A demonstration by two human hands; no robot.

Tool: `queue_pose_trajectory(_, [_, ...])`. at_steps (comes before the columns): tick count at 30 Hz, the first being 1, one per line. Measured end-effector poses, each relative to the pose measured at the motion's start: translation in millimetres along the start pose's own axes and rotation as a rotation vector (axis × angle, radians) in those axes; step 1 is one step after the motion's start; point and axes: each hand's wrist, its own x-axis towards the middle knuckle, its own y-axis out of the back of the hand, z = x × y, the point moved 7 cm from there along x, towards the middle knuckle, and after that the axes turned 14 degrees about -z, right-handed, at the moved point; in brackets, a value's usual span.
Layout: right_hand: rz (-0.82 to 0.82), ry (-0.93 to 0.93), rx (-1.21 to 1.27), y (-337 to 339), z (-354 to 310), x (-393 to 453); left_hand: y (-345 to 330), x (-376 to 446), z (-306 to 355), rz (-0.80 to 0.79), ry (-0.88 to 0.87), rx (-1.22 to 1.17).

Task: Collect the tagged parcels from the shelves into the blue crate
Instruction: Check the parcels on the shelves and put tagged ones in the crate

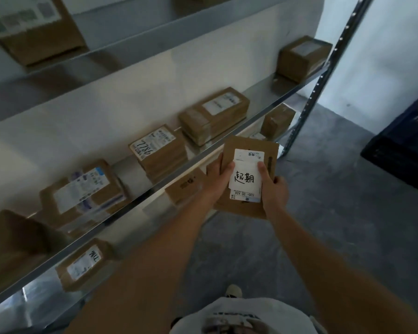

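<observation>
I hold a flat brown cardboard parcel (247, 145) out in front of me, just off the edge of the metal shelf (203, 155). A white tag (245, 179) with black handwritten characters lies over its shipping label. My left hand (219, 177) grips the parcel's left edge, thumb on the tag. On the right edge, my right hand (274, 189) grips it too, its thumb pressing the tag's right side. The blue crate (403, 150) stands on the floor at the far right, partly cut off by the frame.
Several labelled brown boxes sit along the shelves: one marked 7786 (158, 150), another (214, 114) to its right, one (303, 57) at the shelf's end, one (82, 266) on the lower shelf. A perforated steel upright (311, 100) ends the rack. Grey concrete floor (323, 189) runs to the crate.
</observation>
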Motion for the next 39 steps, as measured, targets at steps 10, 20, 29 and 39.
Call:
queue_pose_trajectory(10, [0.122, 0.067, 0.05, 80.1, -52.2, 70.2, -61.1, 84.7, 87.4, -0.127, -0.066, 0.061])
queue_pose_trajectory(20, [0.173, 0.035, 0.028, 137.2, -84.4, 178.2, -107.7, 227.8, 128.3, -0.327, -0.075, 0.168])
queue_pose_trajectory(29, [0.199, -0.025, 0.019, 222.0, -123.8, 258.5, -180.3, 347.3, 174.0, -0.407, -0.032, 0.149])
queue_pose_trajectory(39, [0.283, -0.065, 0.063, 370.3, -127.4, 355.8, -327.9, 474.1, 221.9, -0.562, -0.006, 0.188])
